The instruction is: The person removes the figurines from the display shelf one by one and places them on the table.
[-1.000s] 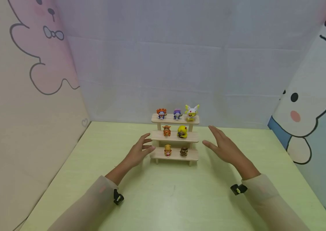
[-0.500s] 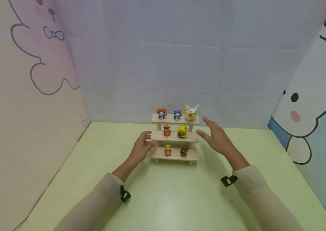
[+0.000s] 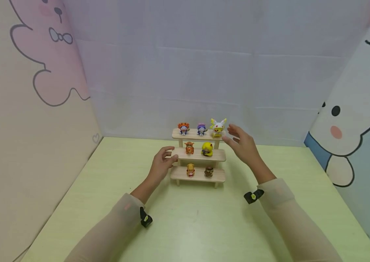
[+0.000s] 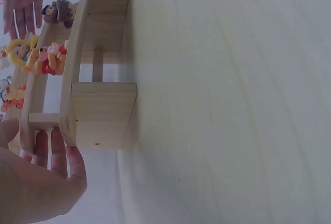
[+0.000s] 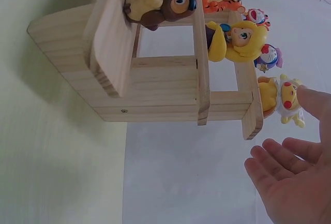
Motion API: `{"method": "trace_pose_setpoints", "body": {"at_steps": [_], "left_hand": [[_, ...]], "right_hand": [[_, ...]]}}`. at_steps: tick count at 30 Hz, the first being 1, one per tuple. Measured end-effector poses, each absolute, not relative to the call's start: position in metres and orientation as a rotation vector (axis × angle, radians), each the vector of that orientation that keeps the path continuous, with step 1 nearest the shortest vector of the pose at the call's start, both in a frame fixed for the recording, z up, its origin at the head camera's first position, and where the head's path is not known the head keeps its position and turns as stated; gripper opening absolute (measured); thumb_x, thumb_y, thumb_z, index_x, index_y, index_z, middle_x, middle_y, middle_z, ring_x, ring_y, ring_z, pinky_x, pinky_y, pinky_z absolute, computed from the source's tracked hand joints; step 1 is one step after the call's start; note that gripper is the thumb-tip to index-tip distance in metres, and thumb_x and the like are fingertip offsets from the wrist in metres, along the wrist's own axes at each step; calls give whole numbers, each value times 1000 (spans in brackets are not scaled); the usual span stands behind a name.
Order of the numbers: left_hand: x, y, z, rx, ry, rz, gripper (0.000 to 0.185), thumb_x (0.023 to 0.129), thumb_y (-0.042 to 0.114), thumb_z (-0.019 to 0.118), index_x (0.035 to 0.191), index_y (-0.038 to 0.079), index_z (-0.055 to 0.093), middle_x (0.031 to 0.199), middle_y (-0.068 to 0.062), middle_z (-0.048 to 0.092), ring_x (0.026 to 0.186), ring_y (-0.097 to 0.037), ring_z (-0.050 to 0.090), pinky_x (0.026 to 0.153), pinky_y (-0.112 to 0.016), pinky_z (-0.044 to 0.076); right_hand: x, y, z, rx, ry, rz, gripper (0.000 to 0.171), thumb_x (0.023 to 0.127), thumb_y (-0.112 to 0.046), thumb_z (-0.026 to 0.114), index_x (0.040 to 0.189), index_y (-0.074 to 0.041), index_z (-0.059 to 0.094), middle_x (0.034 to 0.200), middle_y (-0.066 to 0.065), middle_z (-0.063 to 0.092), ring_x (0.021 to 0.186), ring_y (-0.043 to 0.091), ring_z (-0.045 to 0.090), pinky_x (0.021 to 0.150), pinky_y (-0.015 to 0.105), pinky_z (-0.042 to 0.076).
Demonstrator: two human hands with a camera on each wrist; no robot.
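A three-tier wooden display stand (image 3: 201, 175) carries small toy figurines. My left hand (image 3: 160, 165) is at the stand's left end, thumb above the middle shelf and fingers under it, holding its end. My right hand (image 3: 244, 145) is beside the top shelf's right end, fingers apart and slightly bent. Its thumb comes close to a white-hooded yellow figurine (image 5: 282, 99). On the top shelf also stand an orange-hatted figurine (image 3: 183, 128) and a purple-hatted one (image 3: 201, 129). The middle shelf bears a tiger figurine (image 3: 189, 148) and a yellow-haired figurine (image 5: 240, 40).
On the bottom shelf are a bear figurine (image 4: 44, 61) and an owl figurine (image 5: 158, 2). The stand is on a pale yellow-green table (image 3: 185, 225). A white cloth backdrop (image 3: 204, 72) hangs behind it, with cartoon-printed panels at both sides.
My left hand has moved in from the left onto the end of the middle shelf. The right hand has come up and leftward to the top shelf's right end. The figurines stay put.
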State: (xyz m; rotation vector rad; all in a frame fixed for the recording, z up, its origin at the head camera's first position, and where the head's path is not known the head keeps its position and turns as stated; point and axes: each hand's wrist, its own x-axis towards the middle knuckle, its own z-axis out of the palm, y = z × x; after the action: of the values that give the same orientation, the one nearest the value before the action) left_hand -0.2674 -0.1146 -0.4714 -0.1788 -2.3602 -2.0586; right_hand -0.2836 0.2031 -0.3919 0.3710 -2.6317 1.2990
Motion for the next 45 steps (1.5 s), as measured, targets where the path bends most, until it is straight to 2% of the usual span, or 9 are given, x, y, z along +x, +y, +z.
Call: {"method": "trace_pose_setpoints", "body": {"at_steps": [7,16,24,29,33,37,45], "left_hand": [[-271,-110,-471,-130,-2301,-2104,46,101,16,69,142,2,55,106,-10,62,93,-16,69,81,-39,53],[-272,-107,-476,-56,-2244,-2152,39,100,11,69,138,8,58,98,-5,65,82,-12,66,73,-29,51],[-272,-107,-478,-58,-2221,-2170,39,101,11,69,138,8,58,97,-5,65,81,-13,66,73,-29,50],[-272,-108,-479,-73,-2213,-2183,40,101,12,69,139,8,58,98,-4,63,81,-13,67,74,-28,50],[-271,-109,-479,-79,-2207,-2191,40,101,12,69,139,8,57,97,-3,62,82,-14,68,73,-29,50],[-271,-109,-480,-78,-2210,-2197,39,101,12,69,138,9,57,99,-4,62,82,-14,68,73,-29,50],[-273,-111,-482,-91,-2236,-2209,45,101,16,69,143,8,55,104,-6,60,86,-15,68,75,-28,50]], "right_hand": [[-290,201,-385,342,-2605,1438,71,103,-35,66,160,-5,34,156,18,47,143,36,46,115,49,40],[-301,202,-381,392,-2565,1668,77,100,-31,70,162,-8,31,159,17,42,144,35,45,113,51,41],[-316,205,-374,421,-2577,1803,78,98,-26,74,162,-10,32,160,17,41,145,35,44,116,51,37],[-321,205,-370,451,-2558,1896,68,99,-20,72,157,-6,40,153,15,49,140,30,50,113,44,41],[-324,205,-370,509,-2538,1965,52,101,-17,69,147,-3,49,144,14,56,128,22,57,103,31,48],[-328,206,-370,551,-2531,2040,45,102,-14,67,143,-3,51,137,13,58,119,18,59,96,24,50],[-332,209,-369,540,-2558,2078,45,101,-13,68,142,-2,52,128,11,60,117,21,60,98,29,50]]}}
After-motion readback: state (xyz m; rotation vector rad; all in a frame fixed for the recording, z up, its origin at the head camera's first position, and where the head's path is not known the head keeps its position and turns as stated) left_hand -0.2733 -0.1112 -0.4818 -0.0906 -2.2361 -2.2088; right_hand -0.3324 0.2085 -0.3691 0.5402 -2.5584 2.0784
